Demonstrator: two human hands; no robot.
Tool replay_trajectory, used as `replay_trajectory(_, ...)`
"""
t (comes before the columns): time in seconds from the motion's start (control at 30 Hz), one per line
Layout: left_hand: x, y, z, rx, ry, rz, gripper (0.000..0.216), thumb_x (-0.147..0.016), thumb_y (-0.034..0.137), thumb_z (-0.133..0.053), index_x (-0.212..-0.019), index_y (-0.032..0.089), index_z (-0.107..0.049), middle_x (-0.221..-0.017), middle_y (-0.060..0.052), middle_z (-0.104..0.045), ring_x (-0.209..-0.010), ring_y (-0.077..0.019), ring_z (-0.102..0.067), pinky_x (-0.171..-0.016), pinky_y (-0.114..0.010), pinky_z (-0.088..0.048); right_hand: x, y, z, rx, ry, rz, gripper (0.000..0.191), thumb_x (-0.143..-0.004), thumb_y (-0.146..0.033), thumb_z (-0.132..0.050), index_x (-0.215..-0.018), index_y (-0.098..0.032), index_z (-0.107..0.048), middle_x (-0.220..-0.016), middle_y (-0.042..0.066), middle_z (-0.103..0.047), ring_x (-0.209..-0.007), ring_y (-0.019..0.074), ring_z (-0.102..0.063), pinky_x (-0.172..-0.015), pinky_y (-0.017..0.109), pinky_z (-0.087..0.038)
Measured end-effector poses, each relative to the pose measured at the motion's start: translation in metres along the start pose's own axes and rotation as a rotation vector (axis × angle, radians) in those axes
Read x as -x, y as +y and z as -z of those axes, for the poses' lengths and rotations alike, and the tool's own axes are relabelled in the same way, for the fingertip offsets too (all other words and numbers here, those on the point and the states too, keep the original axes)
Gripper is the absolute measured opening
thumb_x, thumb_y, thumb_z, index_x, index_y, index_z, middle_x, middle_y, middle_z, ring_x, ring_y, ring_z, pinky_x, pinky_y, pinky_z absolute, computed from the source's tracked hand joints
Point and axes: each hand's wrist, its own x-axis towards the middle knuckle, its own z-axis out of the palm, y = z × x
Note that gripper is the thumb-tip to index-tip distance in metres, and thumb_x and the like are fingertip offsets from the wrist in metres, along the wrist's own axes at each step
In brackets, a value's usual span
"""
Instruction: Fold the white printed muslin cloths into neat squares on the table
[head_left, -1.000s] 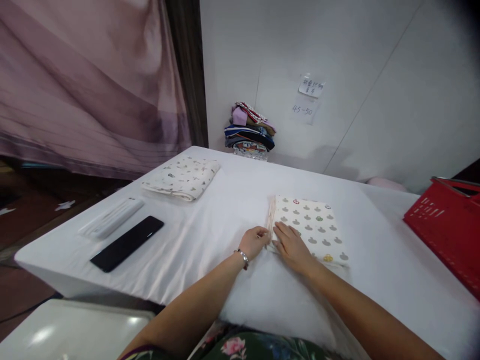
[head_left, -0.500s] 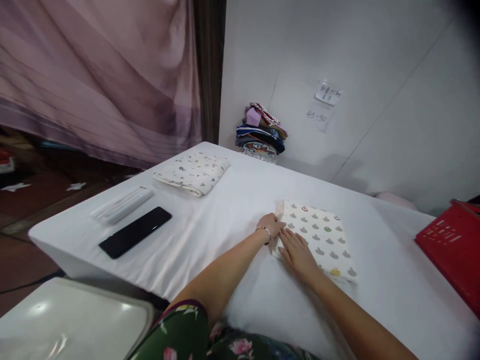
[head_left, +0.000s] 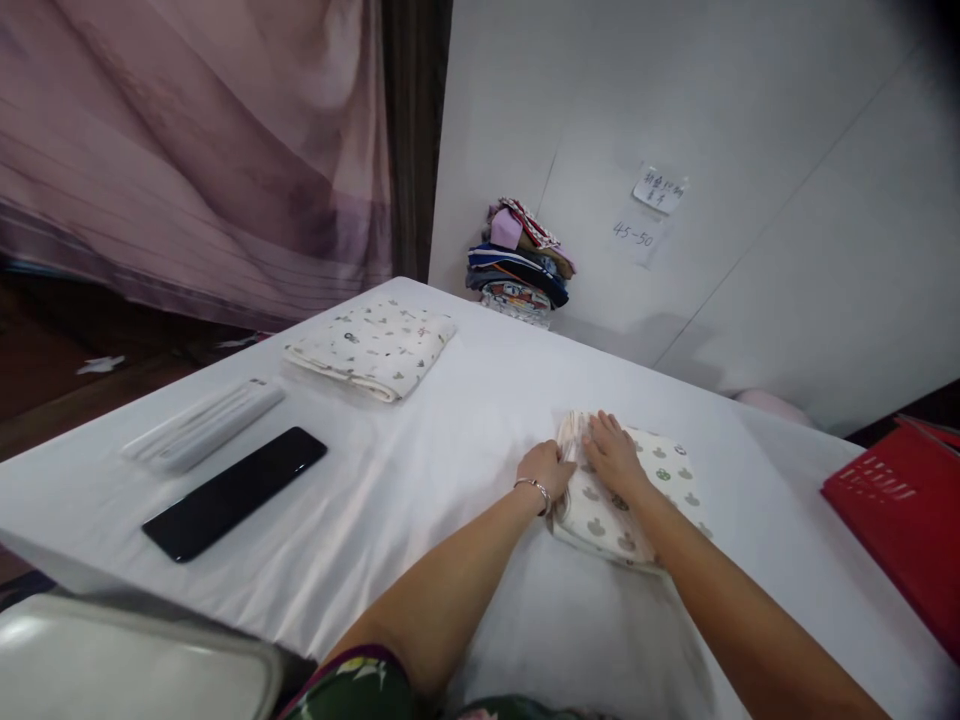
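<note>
Both my hands touch the folded cloth [head_left: 600,520]: left hand [head_left: 546,468] curled at its edge, grip unclear; right hand [head_left: 615,455] flat.

Left hand [head_left: 546,468] curled beside flat right hand [head_left: 615,455]

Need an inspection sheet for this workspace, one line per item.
Surface: table under a white cover, lightly creased.
Job's things: folded patterned cloth, lying flat.
Clutter: second folded cloth, black phone, white flat pack, clothes pile at the wall.
Hands: left hand curled at the patterned cloth's left edge, grip unclear; right hand flat on top.
Cables: nothing seen.
Surroundings: red basket, wall notes, curtain.
</note>
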Motion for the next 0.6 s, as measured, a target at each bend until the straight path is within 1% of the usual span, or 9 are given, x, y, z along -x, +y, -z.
replay_trajectory(0.07,0.0,0.0,0.0,0.011,-0.007,0.0,0.019,-0.074,0.038,-0.053,-0.084,0.022,-0.057,-0.094,-0.004,-0.064,-0.087,-0.0202,-0.059,-0.074,-0.029,-0.045,-0.007,-0.001,-0.01,0.102,-0.042,-0.05,0.053,-0.09,-0.04,-0.031,-0.134,-0.012,-0.04,-0.144,0.013,-0.028,-0.134,0.0289,-0.021,-0.106,0.051,-0.021)
replay_trajectory(0.13,-0.001,-0.001,0.0,0.02,-0.01,-0.003,0.019,-0.074,0.037,-0.053,-0.084,0.021,-0.058,-0.093,-0.005,-0.065,-0.087,-0.0203,-0.059,-0.074,-0.029,-0.045,-0.007,-0.002,-0.019,0.163,-0.057,-0.061,0.053,-0.092,-0.042,-0.028,-0.135,-0.014,-0.038,-0.145,0.011,-0.026,-0.134,0.0275,-0.02,-0.106,0.049,-0.02)
replay_trajectory(0.27,-0.006,-0.003,0.007,0.051,-0.067,0.007,0.022,-0.07,0.037,-0.058,-0.084,0.021,-0.061,-0.092,-0.005,-0.066,-0.086,-0.0202,-0.06,-0.073,-0.028,-0.046,-0.002,0.0,-0.025,0.216,-0.05,-0.055,0.053,-0.093,-0.043,-0.023,-0.137,-0.016,-0.035,-0.146,0.01,-0.024,-0.135,0.0257,-0.019,-0.107,0.046,-0.019)
replay_trajectory(0.37,-0.017,-0.004,0.018,0.071,-0.123,0.023,0.018,-0.072,0.037,-0.055,-0.076,0.021,-0.064,-0.082,-0.004,-0.068,-0.074,-0.0189,-0.062,-0.064,-0.027,-0.046,-0.001,0.0,-0.025,0.224,-0.041,-0.054,0.054,-0.093,-0.044,-0.023,-0.138,-0.016,-0.034,-0.146,0.009,-0.024,-0.135,0.0252,-0.018,-0.107,0.046,-0.019)
replay_trajectory(0.43,-0.027,-0.002,0.026,0.07,-0.127,0.036,0.018,-0.074,0.034,-0.052,-0.075,0.022,-0.066,-0.08,-0.004,-0.068,-0.068,-0.0187,-0.062,-0.058,-0.026,-0.046,-0.001,0.0,-0.025,0.221,-0.034,-0.056,0.055,-0.093,-0.045,-0.022,-0.138,-0.016,-0.034,-0.146,0.009,-0.025,-0.135,0.0248,-0.018,-0.107,0.045,-0.019)
replay_trajectory(0.5,-0.04,0.003,0.033,0.067,-0.112,0.044,0.019,-0.075,0.03,-0.051,-0.081,0.023,-0.067,-0.086,-0.005,-0.069,-0.069,-0.0192,-0.063,-0.056,-0.026,-0.046,-0.001,-0.001,-0.025,0.218,-0.028,-0.053,0.055,-0.093,-0.046,-0.022,-0.138,-0.017,-0.034,-0.146,0.01,-0.025,-0.135,0.0247,-0.018,-0.107,0.045,-0.019)
replay_trajectory(0.6,-0.058,0.011,0.035,0.063,-0.086,0.035,0.024,-0.075,0.026,-0.05,-0.094,0.025,-0.066,-0.099,-0.005,-0.068,-0.076,-0.0194,-0.064,-0.059,-0.026,-0.048,-0.001,-0.001,-0.026,0.207,-0.016,-0.048,0.054,-0.093,-0.046,-0.022,-0.139,-0.019,-0.032,-0.146,0.009,-0.025,-0.135,0.0246,-0.018,-0.107,0.046,-0.018)
